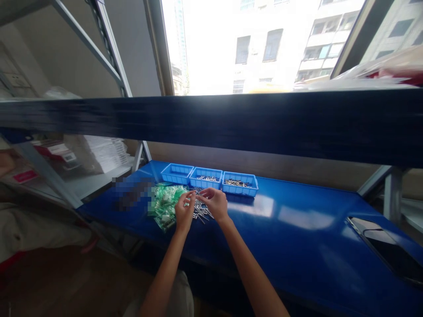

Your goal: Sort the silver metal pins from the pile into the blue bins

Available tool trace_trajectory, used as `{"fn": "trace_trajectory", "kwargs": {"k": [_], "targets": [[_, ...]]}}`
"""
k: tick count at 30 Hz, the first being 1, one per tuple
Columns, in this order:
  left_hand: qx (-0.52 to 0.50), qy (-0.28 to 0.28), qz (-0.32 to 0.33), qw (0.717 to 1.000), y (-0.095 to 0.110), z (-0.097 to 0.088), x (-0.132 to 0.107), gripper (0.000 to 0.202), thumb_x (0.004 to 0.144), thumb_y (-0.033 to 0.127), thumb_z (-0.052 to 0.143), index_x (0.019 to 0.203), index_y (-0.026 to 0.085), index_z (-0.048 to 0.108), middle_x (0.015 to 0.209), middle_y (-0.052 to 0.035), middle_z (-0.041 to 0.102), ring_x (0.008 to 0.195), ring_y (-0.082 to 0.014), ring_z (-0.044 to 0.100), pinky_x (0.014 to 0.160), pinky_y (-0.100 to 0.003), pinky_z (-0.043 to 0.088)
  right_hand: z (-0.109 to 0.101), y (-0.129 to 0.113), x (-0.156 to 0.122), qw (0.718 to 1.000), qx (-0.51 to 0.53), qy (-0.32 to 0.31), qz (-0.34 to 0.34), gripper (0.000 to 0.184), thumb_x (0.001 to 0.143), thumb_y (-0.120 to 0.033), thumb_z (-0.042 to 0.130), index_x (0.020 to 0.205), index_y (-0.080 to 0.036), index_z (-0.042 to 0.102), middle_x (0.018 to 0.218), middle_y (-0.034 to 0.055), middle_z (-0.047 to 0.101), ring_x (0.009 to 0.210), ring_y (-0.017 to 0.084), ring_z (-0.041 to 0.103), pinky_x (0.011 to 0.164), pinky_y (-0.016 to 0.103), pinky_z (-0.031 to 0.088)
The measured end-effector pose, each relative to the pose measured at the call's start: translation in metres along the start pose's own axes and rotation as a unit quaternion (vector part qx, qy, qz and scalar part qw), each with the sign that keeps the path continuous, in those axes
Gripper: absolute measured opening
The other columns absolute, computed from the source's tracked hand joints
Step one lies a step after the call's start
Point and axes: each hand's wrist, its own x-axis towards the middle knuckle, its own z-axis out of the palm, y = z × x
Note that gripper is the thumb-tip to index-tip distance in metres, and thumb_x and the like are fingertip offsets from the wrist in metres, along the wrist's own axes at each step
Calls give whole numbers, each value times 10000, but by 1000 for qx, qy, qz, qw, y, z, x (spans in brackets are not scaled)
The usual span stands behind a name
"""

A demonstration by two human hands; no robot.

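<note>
My left hand [185, 210] and my right hand [216, 204] meet over the blue tabletop, fingertips pinched close together. Whatever lies between them is too small to make out. Under and between the hands spreads a loose pile of thin silver metal pins [202, 213], partly hidden by the fingers. Beside my left hand lies a heap of small clear-and-green plastic packets [165, 203]. Behind the hands stand a left blue bin [176, 179], a middle blue bin [205, 184] with silver pins inside, and a right blue bin [241, 190] holding darker, brassy-looking pins.
A dark blue shelf beam [211, 121] crosses above the table [291, 246]. A phone-like dark slab [386, 246] lies at the right. Grey metal posts [393, 193] rise at both ends. White stacked packages [105, 152] sit on a neighbouring shelf at the left.
</note>
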Motion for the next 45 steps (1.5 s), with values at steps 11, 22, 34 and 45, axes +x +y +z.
{"fn": "trace_trajectory", "kwargs": {"k": [11, 22, 34, 45], "targets": [[4, 20, 38, 999, -1, -3, 1, 368, 777, 484, 486, 895, 168, 631, 673, -10, 551, 577, -111, 504, 498, -212, 396, 7, 4, 3, 984, 138, -105, -34, 289, 673, -414, 650, 800, -160, 703, 777, 78, 694, 659, 172, 624, 572, 261, 476], [-13, 20, 30, 999, -2, -4, 1, 322, 758, 468, 524, 820, 160, 592, 715, -5, 532, 534, -88, 482, 485, -205, 405, 12, 1, 8, 989, 137, -48, -8, 316, 727, -440, 573, 716, -143, 679, 681, 52, 664, 590, 137, 572, 525, 227, 423], [56, -133, 146, 979, -13, 3, 4, 253, 757, 368, 532, 817, 164, 668, 902, -76, 562, 635, -126, 544, 433, -208, 418, 9, 0, 11, 992, 116, -23, -45, 252, 688, -407, 627, 682, -164, 694, 648, 32, 620, 617, 137, 555, 562, 234, 422], [112, 16, 133, 985, -18, 2, 5, 289, 738, 449, 559, 823, 199, 677, 895, -47, 546, 557, -89, 492, 534, -259, 461, 5, 19, 11, 999, 16, 34, 40, 339, 666, -518, 597, 697, -198, 703, 706, 41, 688, 663, 179, 621, 541, 228, 431]]}}
